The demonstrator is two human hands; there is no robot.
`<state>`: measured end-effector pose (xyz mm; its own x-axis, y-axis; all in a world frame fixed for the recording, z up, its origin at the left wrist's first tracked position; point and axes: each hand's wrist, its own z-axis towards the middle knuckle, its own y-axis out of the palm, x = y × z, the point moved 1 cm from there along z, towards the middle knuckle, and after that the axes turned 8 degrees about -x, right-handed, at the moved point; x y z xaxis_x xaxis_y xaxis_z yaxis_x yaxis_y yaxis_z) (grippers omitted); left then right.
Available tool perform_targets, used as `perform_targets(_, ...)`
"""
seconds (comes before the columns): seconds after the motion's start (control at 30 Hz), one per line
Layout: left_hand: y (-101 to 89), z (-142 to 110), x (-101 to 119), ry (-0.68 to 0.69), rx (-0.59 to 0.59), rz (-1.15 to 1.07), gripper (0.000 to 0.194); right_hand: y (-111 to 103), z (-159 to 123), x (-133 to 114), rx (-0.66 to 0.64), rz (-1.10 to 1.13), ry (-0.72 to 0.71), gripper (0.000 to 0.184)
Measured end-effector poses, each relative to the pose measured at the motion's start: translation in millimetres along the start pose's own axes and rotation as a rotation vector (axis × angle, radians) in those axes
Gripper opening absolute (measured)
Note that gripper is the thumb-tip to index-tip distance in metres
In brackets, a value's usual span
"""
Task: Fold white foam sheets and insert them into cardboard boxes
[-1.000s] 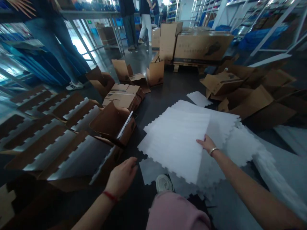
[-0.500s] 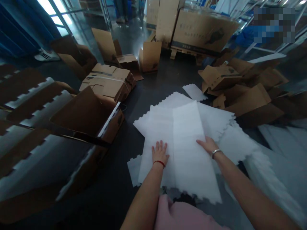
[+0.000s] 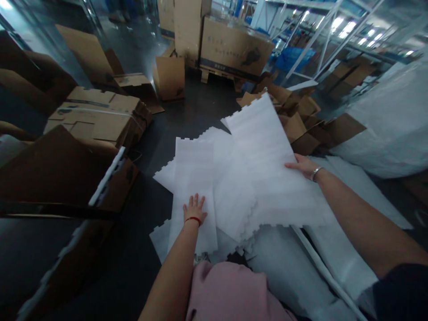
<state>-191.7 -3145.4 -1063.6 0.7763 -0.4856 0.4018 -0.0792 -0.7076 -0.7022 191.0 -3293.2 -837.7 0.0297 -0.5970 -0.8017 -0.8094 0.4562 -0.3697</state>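
White foam sheets with notched edges lie in a loose pile on the dark floor. My left hand (image 3: 194,208), with a red string at the wrist, rests flat with fingers spread on a narrow foam sheet (image 3: 194,174). My right hand (image 3: 302,166), wearing a metal bangle, holds the right edge of a larger foam sheet (image 3: 264,165) that is lifted and tilted above the pile. My pink-clad knee (image 3: 227,290) is at the bottom.
Open cardboard boxes lined with foam (image 3: 63,174) stand at the left, beside a strapped bundle of flat cartons (image 3: 96,116). Crumpled cartons (image 3: 301,120) lie at the right. Large boxes on a pallet (image 3: 230,49) and metal shelving (image 3: 334,35) stand behind. A big white bag (image 3: 394,120) sits far right.
My left hand came from the box at the left onto the narrow foam sheet. My right hand lifted the larger sheet up and to the right. The view swung right.
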Motion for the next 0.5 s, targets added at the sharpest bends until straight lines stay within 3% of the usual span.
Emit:
perform_targets(0.07,-5.4,-1,2,0.015,-0.016,-0.056,0.079,-7,-10,-17,0.008,0.052,-0.082,0.044)
perform_targets(0.13,-19.2,-4,6,0.031,-0.029,-0.117,0.080,-2,-21,-35,-0.006,0.069,-0.186,0.043)
perform_targets(0.2,-45.9,-14,12,0.099,-0.020,-0.300,0.077,19,-32,-55,-0.062,0.072,-0.290,0.044)
perform_targets(0.27,-86.2,-35,17,0.280,0.019,-0.733,0.074,51,-42,-80,-0.173,0.069,-0.382,0.044)
perform_targets(0.33,-135.4,-70,15,0.533,0.085,-1.259,0.077,91,-53,-109,-0.318,0.053,-0.460,0.044)
perform_targets(0.37,-160.3,-94,10,0.618,0.140,-1.417,0.077,112,-59,-125,-0.389,0.038,-0.494,0.044)
perform_targets(0.43,-205.4,-152,-8,0.718,0.323,-1.531,0.067,157,-77,-160,-0.527,-0.031,-0.556,0.041)
perform_targets(0.5,-237.8,-226,-33,0.763,0.568,-1.480,0.051,205,-104,-196,-0.660,-0.148,-0.627,0.041)
